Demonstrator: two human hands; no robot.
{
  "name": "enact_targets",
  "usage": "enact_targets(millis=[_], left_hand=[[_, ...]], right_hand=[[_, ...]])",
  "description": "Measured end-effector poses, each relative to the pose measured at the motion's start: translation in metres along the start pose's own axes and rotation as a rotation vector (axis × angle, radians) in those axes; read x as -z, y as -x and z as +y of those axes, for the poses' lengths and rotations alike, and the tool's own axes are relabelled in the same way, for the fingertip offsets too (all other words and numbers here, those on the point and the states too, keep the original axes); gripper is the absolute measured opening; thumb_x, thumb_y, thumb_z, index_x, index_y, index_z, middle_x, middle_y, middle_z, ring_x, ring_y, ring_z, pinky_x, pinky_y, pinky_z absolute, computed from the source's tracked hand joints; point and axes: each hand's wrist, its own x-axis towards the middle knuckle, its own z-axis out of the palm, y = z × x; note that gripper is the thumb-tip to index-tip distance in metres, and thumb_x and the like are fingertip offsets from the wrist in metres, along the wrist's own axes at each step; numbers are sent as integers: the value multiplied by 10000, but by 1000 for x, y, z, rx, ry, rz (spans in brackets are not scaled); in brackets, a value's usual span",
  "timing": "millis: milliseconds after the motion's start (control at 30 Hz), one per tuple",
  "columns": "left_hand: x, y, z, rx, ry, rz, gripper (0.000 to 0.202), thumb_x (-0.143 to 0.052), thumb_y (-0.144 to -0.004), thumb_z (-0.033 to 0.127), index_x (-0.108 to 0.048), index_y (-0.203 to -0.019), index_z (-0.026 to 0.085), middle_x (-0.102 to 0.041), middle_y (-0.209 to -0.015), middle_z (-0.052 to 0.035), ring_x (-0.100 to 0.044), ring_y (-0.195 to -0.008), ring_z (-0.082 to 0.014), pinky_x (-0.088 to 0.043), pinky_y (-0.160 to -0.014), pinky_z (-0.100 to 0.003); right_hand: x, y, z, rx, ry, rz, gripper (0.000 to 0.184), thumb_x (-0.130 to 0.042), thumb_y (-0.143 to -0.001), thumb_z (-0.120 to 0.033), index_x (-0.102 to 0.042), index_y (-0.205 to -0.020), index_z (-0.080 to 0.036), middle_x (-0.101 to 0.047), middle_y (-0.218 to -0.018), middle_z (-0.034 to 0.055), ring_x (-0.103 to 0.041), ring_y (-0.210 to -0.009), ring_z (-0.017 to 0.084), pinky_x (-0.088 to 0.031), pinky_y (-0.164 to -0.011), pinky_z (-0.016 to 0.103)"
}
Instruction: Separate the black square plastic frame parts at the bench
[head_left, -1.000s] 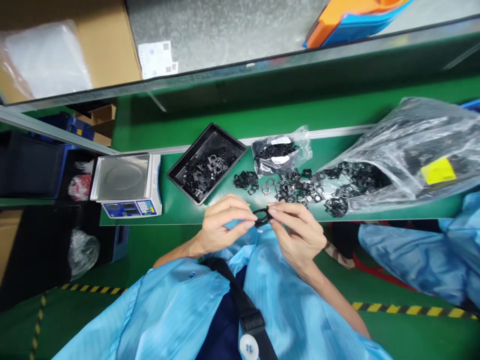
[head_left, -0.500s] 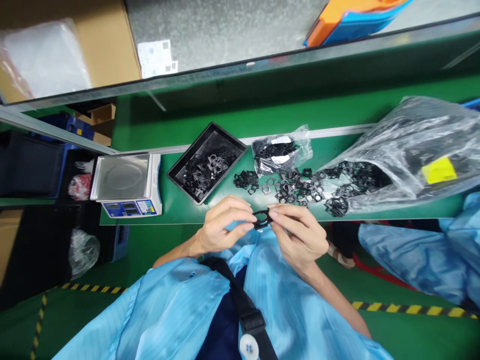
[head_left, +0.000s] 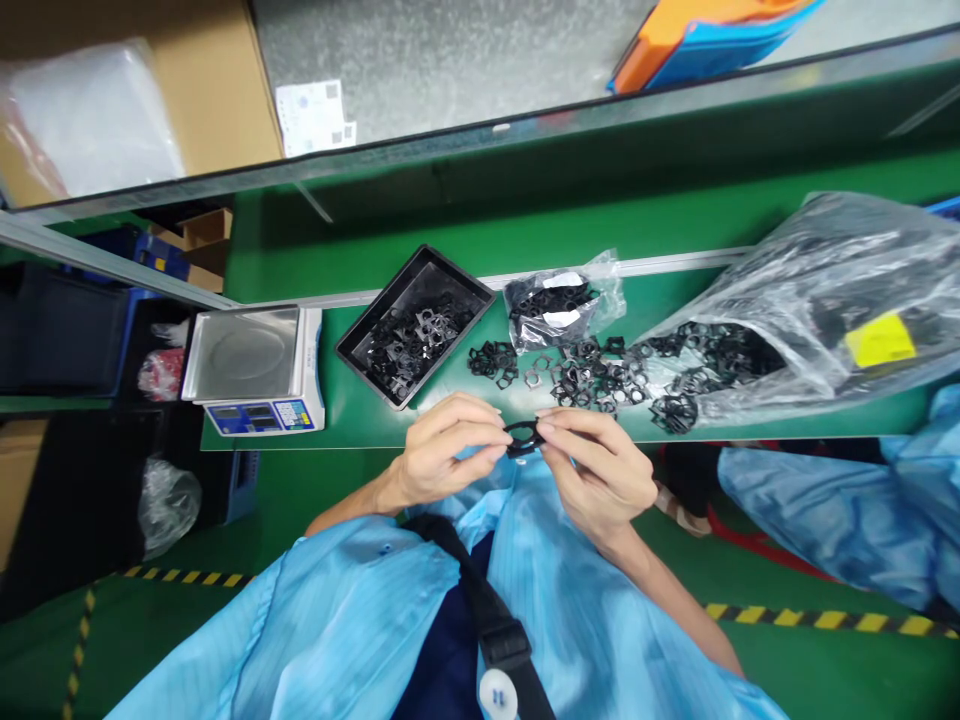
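Observation:
Both of my hands pinch one small black plastic ring part (head_left: 523, 437) just in front of the green table's near edge. My left hand (head_left: 442, 452) grips its left side with thumb and fingertips. My right hand (head_left: 600, 468) grips its right side the same way. Just beyond my hands a loose heap of the same black parts (head_left: 592, 375) lies on the green table (head_left: 375, 420). The heap spills out of a big clear plastic bag (head_left: 825, 290) on the right.
A black tray (head_left: 375, 330) holding several black parts lies at an angle left of the heap, with a small clear bag of parts (head_left: 559, 305) behind it. A weighing scale (head_left: 251, 365) stands at the table's left end. Another person's blue sleeve (head_left: 840, 510) is at the right.
Almost nothing differs. My hands keep their grip on the black part and shift it only slightly.

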Motion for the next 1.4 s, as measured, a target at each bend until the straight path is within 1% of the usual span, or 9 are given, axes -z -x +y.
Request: enact_targets(millis=[133, 400, 600, 733, 867, 1000, 1133, 1267, 1400], left_hand=[[1, 0, -1, -48, -26, -7, 100, -672, -917, 144, -713, -1006, 166, -700, -880, -52, -700, -839, -168, -623, -729, -310], [1, 8, -5, -75, -75, 1, 184, -742, -876, 155, -721, -1050, 209, -723, -914, -35, -720, -861, -173, -633, -745, -320], [1, 12, -7, -21, -78, 57, 229, -717, -887, 105, -735, -1081, 226, -732, -891, -19, -732, -843, -160, -622, -736, -297], [-2, 12, -7, 53, -34, 65, 159, -735, -893, 163, -743, -1041, 221, -730, -896, -23, -727, -834, -151, -618, -745, -288], [-2, 12, -5, 160, 80, 51, 109, -739, -907, 262, -740, -999, 204, -730, -893, -38, -713, -815, -147, -605, -746, -287], [4, 8, -4, 295, 273, -70, 269, -662, -952, 432, -743, -995, 178, -734, -870, -72, -705, -816, -168, -589, -745, -312], [8, -1, -2, 385, 285, -158, 156, -705, -933, 324, -751, -968, 179, -751, -853, -64, -701, -806, -158, -567, -763, -296], [11, -10, 1, 390, 231, -211, 61, -730, -903, 238, -745, -886, 181, -751, -809, -50, -697, -772, -154, -563, -757, -290], [15, -16, 5, 379, 174, -283, 52, -722, -896, 209, -739, -860, 176, -753, -801, -47, -698, -748, -145, -556, -735, -264]], right_hand=[[0, 1, -1, -10, -2, 6, 356, -717, -818, -10, -810, -1014, -292, -788, -910, 42, -779, -786, 204, -675, -673, 340], [0, -2, -2, -77, -6, -25, 329, -718, -828, -39, -823, -998, -301, -789, -892, 36, -752, -747, 193, -646, -661, 330], [-3, -4, -4, -216, -131, -82, 188, -743, -836, -115, -812, -924, -267, -768, -842, 43, -712, -714, 190, -613, -651, 341], [-3, -4, -2, -293, -174, -81, 85, -757, -842, -180, -792, -878, -249, -742, -802, 45, -690, -710, 196, -600, -653, 355], [-1, -5, -1, -340, -233, -126, 84, -753, -856, -188, -793, -899, -248, -723, -803, 44, -676, -717, 191, -594, -655, 349], [1, -5, -3, -298, -206, -168, 153, -731, -872, -150, -811, -931, -267, -722, -847, 43, -690, -748, 185, -597, -670, 342], [-1, -3, -2, -164, -139, -175, 278, -715, -854, -63, -809, -990, -288, -721, -886, 33, -704, -770, 172, -594, -649, 310], [-2, -1, 2, 9, -60, -154, 342, -709, -836, -20, -778, -1045, -281, -743, -891, 42, -723, -790, 191, -613, -661, 332], [-2, 0, 4, 96, -26, -158, 335, -706, -830, -8, -747, -1036, -270, -765, -891, 45, -740, -802, 203, -627, -667, 342]])
